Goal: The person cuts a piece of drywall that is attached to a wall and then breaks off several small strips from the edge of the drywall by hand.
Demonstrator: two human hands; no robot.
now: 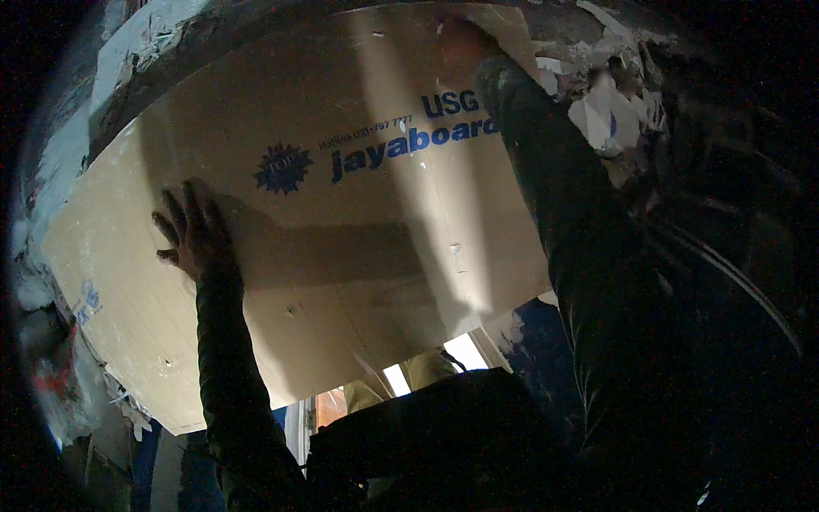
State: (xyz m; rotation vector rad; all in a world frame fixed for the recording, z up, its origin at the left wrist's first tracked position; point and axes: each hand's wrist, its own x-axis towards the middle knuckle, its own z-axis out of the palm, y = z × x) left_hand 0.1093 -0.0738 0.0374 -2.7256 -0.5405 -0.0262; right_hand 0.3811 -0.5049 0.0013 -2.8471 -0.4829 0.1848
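Note:
A large brown sheet of plasterboard [341, 247] with blue print fills the middle of the view. My left hand [196, 230] lies flat against its left part, fingers spread, holding nothing. Close to the sheet's far edge, toward the right, is my right hand [467, 44]. It is dark and its fingers do not show clearly, so I cannot tell whether they press on the board or close on something. My right forearm in a dark sleeve crosses the sheet's right side and hides part of the print.
Torn white scraps [607, 115] lie beyond the sheet's right edge. Pale, crumpled material [128, 51] borders it at the far left. Below the near edge, bright gaps [465, 350] show beside my dark clothing. A band of light crosses the board; the far right is very dark.

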